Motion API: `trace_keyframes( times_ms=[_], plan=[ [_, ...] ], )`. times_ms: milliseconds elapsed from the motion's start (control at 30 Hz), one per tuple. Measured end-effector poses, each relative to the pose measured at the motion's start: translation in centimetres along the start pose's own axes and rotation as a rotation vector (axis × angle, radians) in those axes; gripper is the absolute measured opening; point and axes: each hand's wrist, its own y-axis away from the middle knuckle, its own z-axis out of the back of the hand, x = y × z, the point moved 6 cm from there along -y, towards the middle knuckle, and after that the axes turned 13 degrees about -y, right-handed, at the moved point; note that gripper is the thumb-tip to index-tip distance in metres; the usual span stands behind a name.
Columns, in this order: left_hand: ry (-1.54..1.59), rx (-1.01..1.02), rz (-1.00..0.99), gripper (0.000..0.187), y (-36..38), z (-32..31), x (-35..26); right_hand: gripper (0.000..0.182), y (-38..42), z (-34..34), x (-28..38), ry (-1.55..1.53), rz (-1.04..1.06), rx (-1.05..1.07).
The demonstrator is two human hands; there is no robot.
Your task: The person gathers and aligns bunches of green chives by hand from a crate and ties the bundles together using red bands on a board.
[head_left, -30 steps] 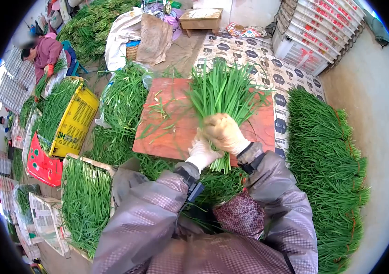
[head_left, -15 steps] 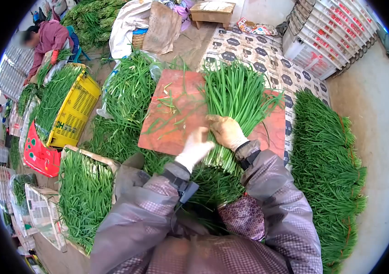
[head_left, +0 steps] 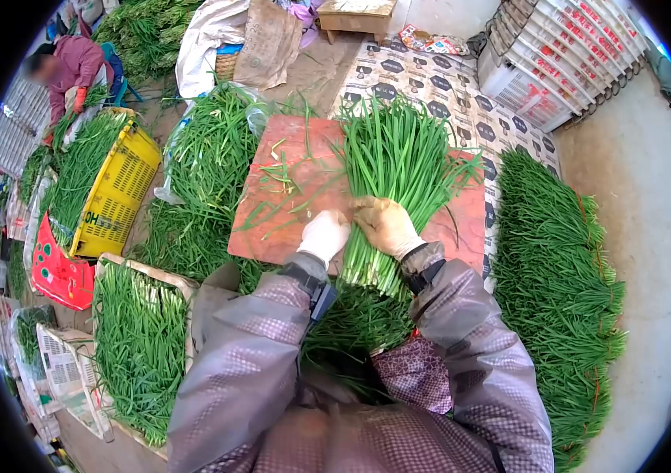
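A thick bundle of garlic chives (head_left: 398, 158) lies over a reddish board (head_left: 288, 217), leaf tips pointing away and pale stem ends (head_left: 371, 272) toward me. My right hand (head_left: 385, 225), in a stained pale glove, is closed around the stems from above. Beside the bundle's left edge is my left hand (head_left: 326, 235), in a white glove, with its fingers curled closed. Whatever it may hold is hidden. Loose leaf scraps (head_left: 280, 177) are scattered on the board's left part. More chives (head_left: 359, 315) lie below the board, close to my body.
Tied chives (head_left: 556, 315) stand in a long row along the right wall. Left are a heap of loose chives (head_left: 217, 158), a filled tray (head_left: 142, 339) and a yellow crate (head_left: 119, 189). White crates (head_left: 564, 63) are stacked at back right. Another person (head_left: 75, 75) works at far left.
My left hand, blurred before and a little apart from the stems, has come down close to the bundle's left side. My right hand keeps its hold. The whole view has shifted slightly.
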Motion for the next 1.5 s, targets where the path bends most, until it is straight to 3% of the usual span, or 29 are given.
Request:
trace_keyframes(
  times_ms=[233, 367, 533, 633, 733, 833, 933, 1033, 1133, 1167, 1200, 1300, 1400, 1467, 1500],
  plan=[
    [0.198, 0.057, -0.004, 0.015, -1.0, -3.0, 1.7, 0.009, 0.3, 1.1, 0.6, -0.106, 0.042, -0.074],
    [0.508, 0.166, 0.056, 0.013, -2.4, -6.1, 3.2, 0.007, 0.4, 1.0, 0.3, -0.132, 0.041, -0.052],
    [0.842, 0.282, 0.212, 0.011, 0.2, -3.0, 0.8, 0.007, 0.5, 1.2, 0.0, -0.153, 0.016, -0.083],
    [0.786, 0.296, 0.220, 0.012, 0.6, -2.4, 0.6, 0.007, 0.6, 1.5, 0.1, -0.184, 0.012, -0.090],
    [0.937, 0.355, 0.304, 0.012, 1.5, -1.8, 0.2, 0.006, 0.5, 1.2, -0.2, -0.194, -0.001, -0.078],
    [1.037, 0.424, 0.291, 0.014, 0.7, -3.6, 1.3, 0.007, 0.5, 1.3, -0.1, -0.190, 0.010, -0.066],
    [1.374, 0.629, 0.415, 0.014, 0.1, -5.6, 1.4, 0.008, 0.5, 1.2, -0.3, -0.207, -0.016, -0.092],
    [1.272, 0.507, 0.327, 0.010, 0.3, -5.7, 0.2, 0.010, 0.6, 1.5, -0.1, -0.216, 0.001, -0.108],
    [1.328, 0.183, 0.054, 0.016, 2.1, -2.6, -3.8, 0.010, 0.2, 2.3, 1.4, -0.146, 0.116, -0.178],
    [1.293, 0.090, 0.040, 0.023, 1.3, -4.3, -4.0, 0.012, 0.2, 2.6, 2.3, -0.112, 0.194, -0.171],
    [1.158, -0.028, 0.130, 0.020, 2.9, -1.8, -5.3, 0.013, 0.1, 2.9, 3.2, -0.047, 0.260, -0.166],
    [1.357, -0.050, 0.029, 0.023, 3.6, -3.7, -5.1, 0.018, 0.1, 4.0, 6.9, 0.105, 0.424, -0.111],
    [1.372, -0.046, -0.043, 0.025, 6.3, -1.8, -5.8, 0.022, 0.6, 4.0, 8.4, -0.002, 0.389, -0.066],
    [1.278, -0.040, -0.109, 0.025, 7.4, -1.5, -5.2, 0.025, 1.1, 3.1, 7.4, -0.107, 0.241, -0.003],
    [1.183, 0.080, -0.038, 0.026, 7.3, -2.9, -4.2, 0.025, 1.8, 1.8, 6.0, -0.167, 0.153, 0.013]
  ],
)
